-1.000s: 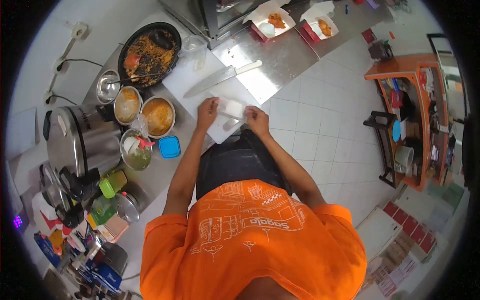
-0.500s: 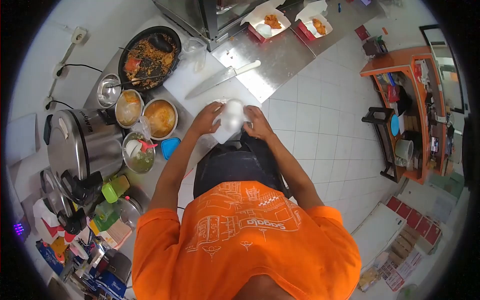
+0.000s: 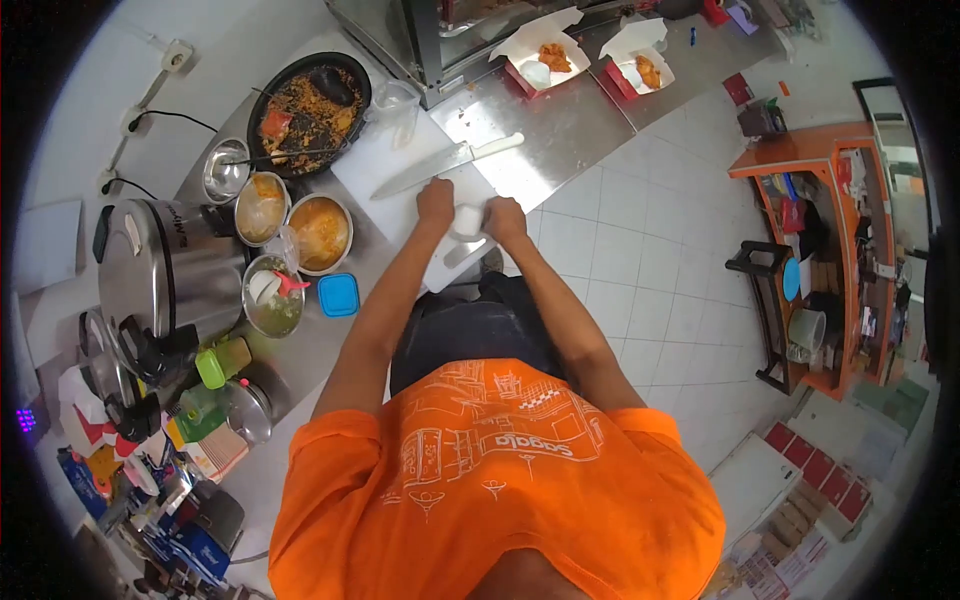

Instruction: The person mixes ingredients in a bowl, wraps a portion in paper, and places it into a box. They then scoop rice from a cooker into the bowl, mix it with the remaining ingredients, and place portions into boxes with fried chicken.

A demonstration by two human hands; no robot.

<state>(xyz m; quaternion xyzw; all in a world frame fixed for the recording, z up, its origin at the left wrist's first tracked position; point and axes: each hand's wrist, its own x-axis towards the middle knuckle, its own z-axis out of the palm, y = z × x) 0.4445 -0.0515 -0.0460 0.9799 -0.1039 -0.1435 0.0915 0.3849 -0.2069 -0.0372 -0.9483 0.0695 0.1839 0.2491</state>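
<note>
A white, rounded wrapped bundle (image 3: 467,221) lies near the front edge of the white cutting board (image 3: 365,175). On its left my left hand (image 3: 436,202) is closed in a fist, and on its right my right hand (image 3: 505,217) is closed too. Both appear to grip the ends of the bundle's wrapping, though the fingers hide the ends themselves. Just beyond my hands, a large knife (image 3: 425,171) with a white handle lies across the board. A clear plastic bag (image 3: 398,100) rests at the board's far left corner.
Left of the board stand a black pan (image 3: 268,95) of browned food, a bowl of orange food (image 3: 322,234), a bowl with a ladle (image 3: 273,312) and a blue-lidded box (image 3: 338,295). A steel cooker (image 3: 140,265) is farther left. Two open food boxes (image 3: 530,75) sit at the back.
My fingers were spread around the bundle and are now closed at its sides. The left hand has moved farther up the board. The bundle looks shorter and more compact.
</note>
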